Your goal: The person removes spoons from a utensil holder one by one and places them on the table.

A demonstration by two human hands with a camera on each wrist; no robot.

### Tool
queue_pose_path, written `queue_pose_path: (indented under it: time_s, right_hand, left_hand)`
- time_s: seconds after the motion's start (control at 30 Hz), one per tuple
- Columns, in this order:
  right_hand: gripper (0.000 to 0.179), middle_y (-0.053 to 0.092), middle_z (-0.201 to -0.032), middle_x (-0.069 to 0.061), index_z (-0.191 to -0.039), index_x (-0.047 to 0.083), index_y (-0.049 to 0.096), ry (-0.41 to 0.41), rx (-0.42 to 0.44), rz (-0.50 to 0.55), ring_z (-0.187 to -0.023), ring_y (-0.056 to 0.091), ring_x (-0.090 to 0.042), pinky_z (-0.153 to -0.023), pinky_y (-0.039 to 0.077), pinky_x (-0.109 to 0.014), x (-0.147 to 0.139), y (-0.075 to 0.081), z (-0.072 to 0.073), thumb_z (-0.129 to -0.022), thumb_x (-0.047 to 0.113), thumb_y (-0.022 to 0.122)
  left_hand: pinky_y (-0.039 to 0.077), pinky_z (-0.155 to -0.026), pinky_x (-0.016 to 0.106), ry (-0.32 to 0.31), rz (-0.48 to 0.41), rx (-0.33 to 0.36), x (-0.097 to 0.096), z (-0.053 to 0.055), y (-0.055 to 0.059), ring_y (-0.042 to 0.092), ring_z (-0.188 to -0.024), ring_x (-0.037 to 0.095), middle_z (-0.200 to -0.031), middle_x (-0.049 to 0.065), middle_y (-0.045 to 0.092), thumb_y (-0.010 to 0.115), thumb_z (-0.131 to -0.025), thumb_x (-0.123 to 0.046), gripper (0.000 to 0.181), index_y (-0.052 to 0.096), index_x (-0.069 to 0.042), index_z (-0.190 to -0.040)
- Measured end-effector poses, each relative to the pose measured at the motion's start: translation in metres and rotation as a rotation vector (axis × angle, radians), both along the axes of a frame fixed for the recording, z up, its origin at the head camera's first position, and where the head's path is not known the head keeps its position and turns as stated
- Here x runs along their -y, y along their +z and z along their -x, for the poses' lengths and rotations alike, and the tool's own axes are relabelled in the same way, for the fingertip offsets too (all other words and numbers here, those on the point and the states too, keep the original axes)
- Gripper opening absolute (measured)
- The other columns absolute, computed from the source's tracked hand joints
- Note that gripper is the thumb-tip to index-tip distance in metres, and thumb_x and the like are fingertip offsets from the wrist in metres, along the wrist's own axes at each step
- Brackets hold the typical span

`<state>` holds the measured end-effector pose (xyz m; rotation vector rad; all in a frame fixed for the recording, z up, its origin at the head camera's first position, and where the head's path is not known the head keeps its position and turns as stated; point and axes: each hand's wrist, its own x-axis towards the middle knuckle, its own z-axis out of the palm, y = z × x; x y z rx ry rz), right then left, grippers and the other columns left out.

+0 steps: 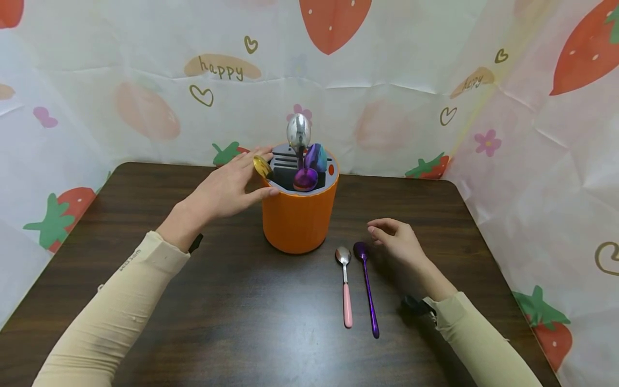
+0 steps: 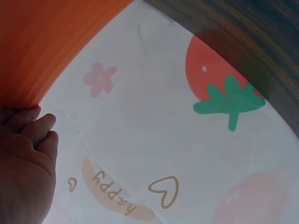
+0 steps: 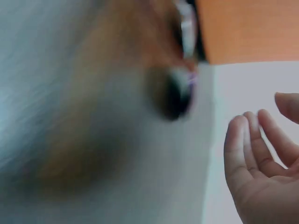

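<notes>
Left hand [image 1: 226,185] outspread against orange holder [image 1: 297,223], likely to steady it. Right hand [image 1: 398,242] empty, loosely bent, just right of long purple spoon [image 1: 369,293]; pink-handled spoon [image 1: 346,293] lies left of that, on table [image 1: 217,328].

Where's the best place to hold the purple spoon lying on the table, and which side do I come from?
I'd pinch the purple spoon around the middle of its thin handle, coming from above and its right. It lies flat, and that long, slim handle should be easy to pinch; the pink spoon lies close on the left.
</notes>
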<state>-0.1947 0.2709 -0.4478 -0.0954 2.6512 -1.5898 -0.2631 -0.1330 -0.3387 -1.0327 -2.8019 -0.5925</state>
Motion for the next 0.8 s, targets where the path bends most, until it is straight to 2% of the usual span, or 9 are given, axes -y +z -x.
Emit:
queue_pose_path:
  time_s: [0.13,0.27,0.43,0.63,0.8]
  right_hand:
    - [0.036,0.072,-0.117,-0.022,-0.127,-0.005,0.069,-0.019,-0.098,0.096,-0.099,0.072,-0.025,-0.086,0.062,-0.038,0.007,0.022,-0.003,-0.104,0.024,0.067]
    - [0.033,0.074,-0.114,-0.019,-0.125,-0.007,0.068,-0.013,-0.227,0.237,-0.095,0.073,-0.016,-0.082,0.062,-0.029,0.017,0.043,-0.005,-0.103,0.017,0.068]
    - [0.025,0.075,-0.11,-0.014,-0.12,-0.01,0.068,0.028,-0.394,0.377,-0.094,0.074,-0.02,-0.084,0.062,-0.032,0.034,0.072,-0.003,-0.101,0.006,0.069]
    - [0.023,0.074,-0.112,-0.012,-0.12,-0.008,0.07,0.114,-0.517,0.404,-0.097,0.072,-0.023,-0.088,0.061,-0.032,0.058,0.102,0.0,-0.099,0.001,0.069]
    - [0.024,0.073,-0.115,-0.01,-0.122,-0.007,0.069,0.174,-0.556,0.375,-0.104,0.071,-0.021,-0.09,0.06,-0.03,0.078,0.113,0.003,-0.098,-0.004,0.068]
  left_hand:
    - [0.019,-0.128,0.053,0.005,0.001,0.013,0.0,-0.001,-0.001,0.017,-0.16,0.026,-0.173,-0.002,0.021,0.055,-0.099,-0.068,0.09,0.03,-0.013,-0.165]
    - [0.019,-0.128,0.053,0.005,-0.002,0.01,-0.001,-0.001,-0.001,0.018,-0.159,0.026,-0.172,0.0,0.023,0.055,-0.098,-0.068,0.09,0.031,-0.014,-0.165]
    - [0.023,-0.126,0.054,0.001,-0.013,-0.012,-0.001,0.0,-0.001,0.021,-0.158,0.026,-0.172,-0.002,0.024,0.055,-0.098,-0.069,0.089,0.031,-0.017,-0.165]
    - [0.021,-0.127,0.053,0.005,-0.007,-0.006,0.001,0.0,0.0,0.019,-0.159,0.025,-0.172,-0.003,0.024,0.056,-0.098,-0.068,0.089,0.032,-0.014,-0.165]
    - [0.022,-0.126,0.055,0.009,-0.002,0.002,0.001,0.0,0.001,0.02,-0.159,0.028,-0.172,0.001,0.025,0.056,-0.098,-0.068,0.089,0.032,-0.014,-0.165]
